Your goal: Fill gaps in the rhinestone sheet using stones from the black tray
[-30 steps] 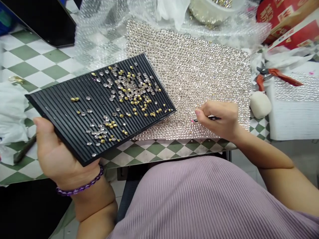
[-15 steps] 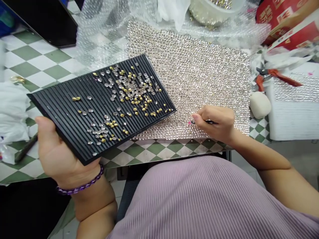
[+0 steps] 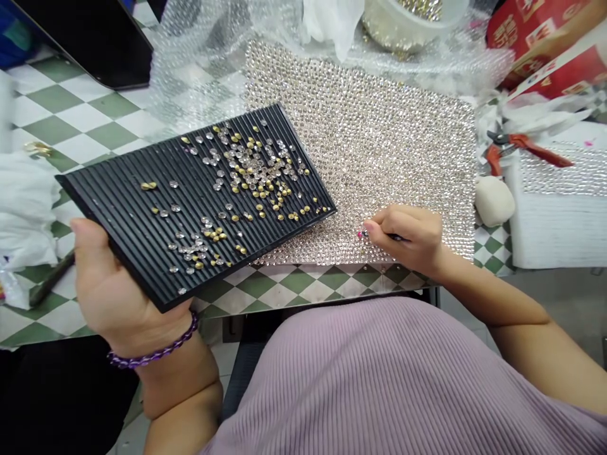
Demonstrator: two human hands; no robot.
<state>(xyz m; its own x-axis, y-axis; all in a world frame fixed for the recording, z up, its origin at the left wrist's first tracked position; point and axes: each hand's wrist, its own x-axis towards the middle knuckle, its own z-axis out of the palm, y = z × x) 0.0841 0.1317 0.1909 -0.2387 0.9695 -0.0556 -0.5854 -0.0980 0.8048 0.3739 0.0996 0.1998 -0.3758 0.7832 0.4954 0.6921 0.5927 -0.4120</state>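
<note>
My left hand grips the lower left corner of a black ridged tray, its thumb along the edge and the other fingers hidden beneath. Loose rhinestones, some clear side up and some gold side up, lie scattered in the grooves, mostly towards the right end. The tray is held tilted over the left part of a sheet covered in rows of glittering rhinestones. My right hand is closed around a thin dark pen-like tool with a pink tip. That tip is at the sheet's surface near its front edge.
Bubble wrap lies behind the sheet, with a tub of stones on it. At right are red-handled pruning shears, a whitish lump and a white foam block. A black object stands at back left.
My right hand has shifted very slightly to the left with the tool. The tray stays in my left hand, in nearly the same place.
</note>
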